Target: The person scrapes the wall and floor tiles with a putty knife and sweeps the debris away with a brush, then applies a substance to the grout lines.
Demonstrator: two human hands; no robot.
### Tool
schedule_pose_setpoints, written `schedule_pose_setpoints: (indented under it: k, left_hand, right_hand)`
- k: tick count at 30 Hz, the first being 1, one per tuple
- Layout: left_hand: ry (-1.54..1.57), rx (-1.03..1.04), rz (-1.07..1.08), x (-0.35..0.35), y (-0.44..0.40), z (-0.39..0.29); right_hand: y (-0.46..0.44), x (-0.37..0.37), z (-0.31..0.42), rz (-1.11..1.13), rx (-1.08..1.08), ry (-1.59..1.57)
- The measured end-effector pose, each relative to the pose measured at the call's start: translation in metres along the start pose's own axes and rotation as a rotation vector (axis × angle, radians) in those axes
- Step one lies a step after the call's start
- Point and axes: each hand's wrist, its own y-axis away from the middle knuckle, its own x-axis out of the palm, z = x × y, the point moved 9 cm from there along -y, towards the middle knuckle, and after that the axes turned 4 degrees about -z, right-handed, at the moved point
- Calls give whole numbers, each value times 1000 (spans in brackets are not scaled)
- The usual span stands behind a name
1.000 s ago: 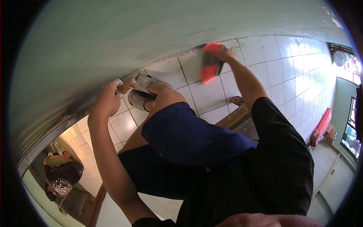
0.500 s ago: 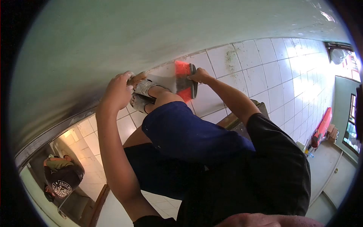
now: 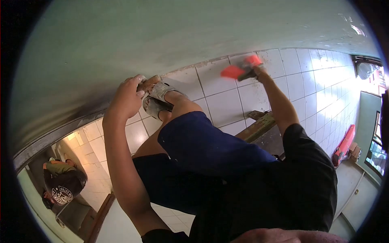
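My right hand [image 3: 261, 73] is closed on a brush [image 3: 245, 74] with red and dark bristles, blurred by motion, over the white tiles near the foot of the green wall. My left hand [image 3: 129, 97] is closed around the end of a worn wooden piece [image 3: 151, 83], close to the wall. Some of its fingers are hidden behind the hand. Right beside this wood are my feet in pale-spattered shoes [image 3: 164, 91].
Green wall [image 3: 162, 36] runs along the tiled floor [image 3: 225, 107]. A wooden beam [image 3: 259, 127] lies by my right arm. Through a doorway at lower left, another person [image 3: 65, 182] bends down. A red object [image 3: 344, 141] and a cardboard box [image 3: 355, 152] stand at far right.
My right hand has swept the brush to the right along the wall and turned it at an angle. The left hand stays on the wood. More of the wooden beam shows.
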Motion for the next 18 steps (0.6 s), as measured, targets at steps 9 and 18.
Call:
schedule_pose_setpoints:
  k: [9,18]
  left_hand:
    - [-12,88,-10,-1,-1,-29]
    - [32,50,-61,-5,11,-19]
  right_hand:
    - [64,186,29,317,335,329]
    - [-9,-61,18,-356,287,522]
